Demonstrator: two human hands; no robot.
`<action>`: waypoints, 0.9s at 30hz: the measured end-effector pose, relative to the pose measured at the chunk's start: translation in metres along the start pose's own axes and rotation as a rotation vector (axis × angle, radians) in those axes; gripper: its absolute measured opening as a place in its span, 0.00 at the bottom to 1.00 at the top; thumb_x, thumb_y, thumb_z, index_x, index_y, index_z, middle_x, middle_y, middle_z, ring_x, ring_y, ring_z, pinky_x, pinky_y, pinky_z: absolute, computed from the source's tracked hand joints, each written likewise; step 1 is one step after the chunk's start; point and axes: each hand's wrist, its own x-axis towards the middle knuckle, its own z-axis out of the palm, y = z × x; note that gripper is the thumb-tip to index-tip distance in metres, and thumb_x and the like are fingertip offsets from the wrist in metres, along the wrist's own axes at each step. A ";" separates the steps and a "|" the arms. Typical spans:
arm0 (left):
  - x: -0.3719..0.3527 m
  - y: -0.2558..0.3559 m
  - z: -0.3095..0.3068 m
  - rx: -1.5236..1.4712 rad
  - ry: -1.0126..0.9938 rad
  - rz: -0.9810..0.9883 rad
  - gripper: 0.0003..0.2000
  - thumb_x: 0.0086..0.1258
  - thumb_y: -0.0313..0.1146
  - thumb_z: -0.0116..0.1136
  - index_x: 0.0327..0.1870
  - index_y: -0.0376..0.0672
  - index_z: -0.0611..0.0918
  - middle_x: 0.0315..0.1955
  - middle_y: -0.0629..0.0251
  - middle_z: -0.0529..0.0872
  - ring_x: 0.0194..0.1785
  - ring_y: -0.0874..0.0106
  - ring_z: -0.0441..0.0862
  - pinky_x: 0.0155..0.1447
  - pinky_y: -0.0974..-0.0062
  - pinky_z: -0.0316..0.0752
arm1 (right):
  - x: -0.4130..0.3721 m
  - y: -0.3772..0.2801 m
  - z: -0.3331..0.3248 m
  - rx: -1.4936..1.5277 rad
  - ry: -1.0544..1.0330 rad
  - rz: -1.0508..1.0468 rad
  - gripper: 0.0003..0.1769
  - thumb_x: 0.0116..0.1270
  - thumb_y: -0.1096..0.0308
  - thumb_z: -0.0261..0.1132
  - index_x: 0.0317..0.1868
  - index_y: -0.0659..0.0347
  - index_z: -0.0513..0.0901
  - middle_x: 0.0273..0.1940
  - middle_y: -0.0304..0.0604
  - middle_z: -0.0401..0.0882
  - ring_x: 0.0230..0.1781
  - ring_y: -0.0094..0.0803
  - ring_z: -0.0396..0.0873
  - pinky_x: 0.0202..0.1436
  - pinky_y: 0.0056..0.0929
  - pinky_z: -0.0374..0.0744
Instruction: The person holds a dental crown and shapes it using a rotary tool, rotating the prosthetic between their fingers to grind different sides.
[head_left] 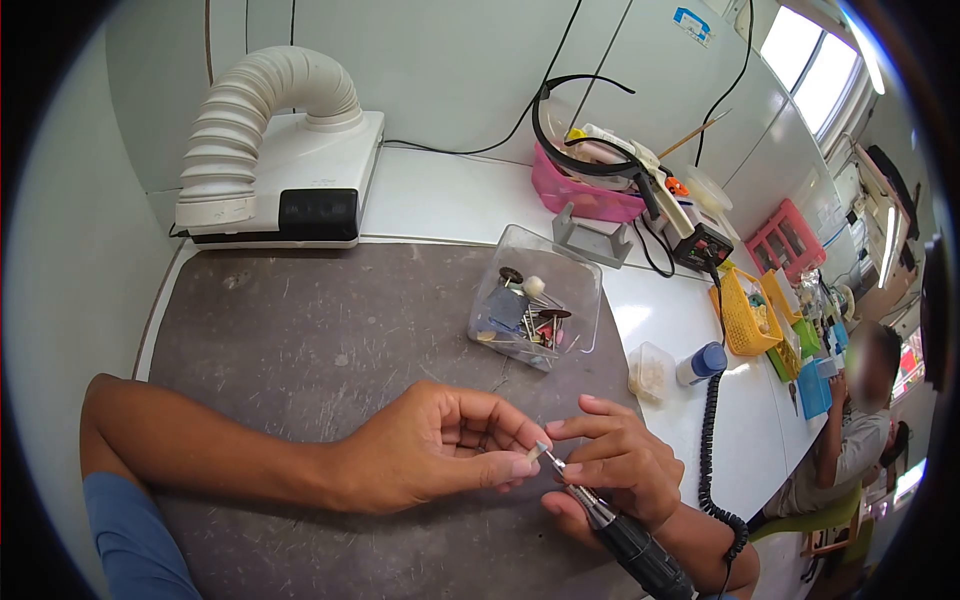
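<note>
My left hand [425, 455] reaches in from the left with thumb and forefinger pinched on a small pale piece [537, 452]. What exactly that piece is, I cannot tell. My right hand [630, 465] is closed around a rotary handpiece [640, 550] with a black body and a silver nose. The tip of the handpiece points up-left and meets the small piece at my left fingertips. Both hands are low over the scratched brown mat [300, 340]. Just beyond them stands a clear plastic box [580, 330] of rotary bits and polishing discs.
A white extractor [285, 215] with a ribbed hose stands back left. Behind the box are a grey bracket [590, 243] and a pink basket [580, 195]. A small clear tub [652, 372], a blue-capped bottle [700, 365] and a coiled cord [706, 450] lie right. Another person [850, 440] sits further along.
</note>
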 end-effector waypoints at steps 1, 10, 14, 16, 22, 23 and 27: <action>0.000 0.000 0.000 0.001 0.000 0.001 0.13 0.67 0.25 0.60 0.51 0.31 0.77 0.41 0.61 0.83 0.45 0.78 0.81 0.52 0.80 0.77 | 0.001 0.000 0.000 0.008 -0.008 0.000 0.17 0.47 0.71 0.78 0.35 0.59 0.78 0.30 0.40 0.81 0.43 0.40 0.84 0.54 0.46 0.79; 0.001 -0.003 -0.001 -0.020 -0.013 0.044 0.13 0.67 0.29 0.61 0.49 0.32 0.78 0.42 0.62 0.83 0.44 0.79 0.81 0.51 0.82 0.77 | -0.001 0.001 0.001 0.011 0.015 -0.015 0.18 0.46 0.71 0.78 0.35 0.59 0.78 0.30 0.40 0.82 0.42 0.40 0.85 0.54 0.46 0.79; 0.000 -0.001 0.000 -0.017 0.000 0.020 0.11 0.68 0.27 0.60 0.48 0.32 0.78 0.40 0.61 0.84 0.43 0.78 0.81 0.51 0.81 0.77 | 0.000 0.001 0.000 -0.005 0.025 0.009 0.18 0.46 0.72 0.78 0.36 0.59 0.78 0.30 0.41 0.82 0.42 0.41 0.85 0.54 0.46 0.79; 0.001 -0.001 0.000 -0.011 0.004 0.021 0.10 0.68 0.25 0.59 0.47 0.32 0.78 0.39 0.60 0.84 0.42 0.77 0.81 0.50 0.80 0.78 | -0.001 0.002 0.001 0.007 0.002 -0.028 0.19 0.46 0.72 0.78 0.37 0.59 0.78 0.30 0.42 0.82 0.42 0.41 0.85 0.55 0.47 0.78; -0.001 -0.001 0.001 0.026 0.008 0.057 0.08 0.69 0.25 0.57 0.46 0.33 0.78 0.38 0.61 0.83 0.42 0.77 0.81 0.50 0.80 0.77 | -0.006 0.007 0.005 0.125 0.200 0.005 0.19 0.47 0.74 0.78 0.38 0.61 0.78 0.29 0.46 0.81 0.35 0.38 0.85 0.41 0.34 0.82; -0.002 0.000 0.002 0.032 0.029 0.053 0.07 0.69 0.25 0.56 0.45 0.33 0.78 0.37 0.62 0.83 0.42 0.78 0.80 0.49 0.79 0.77 | -0.007 0.005 0.004 0.124 0.200 0.004 0.19 0.47 0.74 0.78 0.38 0.61 0.78 0.29 0.46 0.81 0.35 0.38 0.85 0.41 0.34 0.82; -0.003 0.001 0.003 0.069 0.065 0.071 0.06 0.72 0.28 0.52 0.42 0.35 0.78 0.34 0.65 0.81 0.39 0.79 0.79 0.46 0.79 0.76 | -0.007 0.005 -0.004 0.154 0.122 0.182 0.18 0.49 0.75 0.77 0.38 0.63 0.78 0.30 0.46 0.80 0.28 0.30 0.81 0.29 0.23 0.76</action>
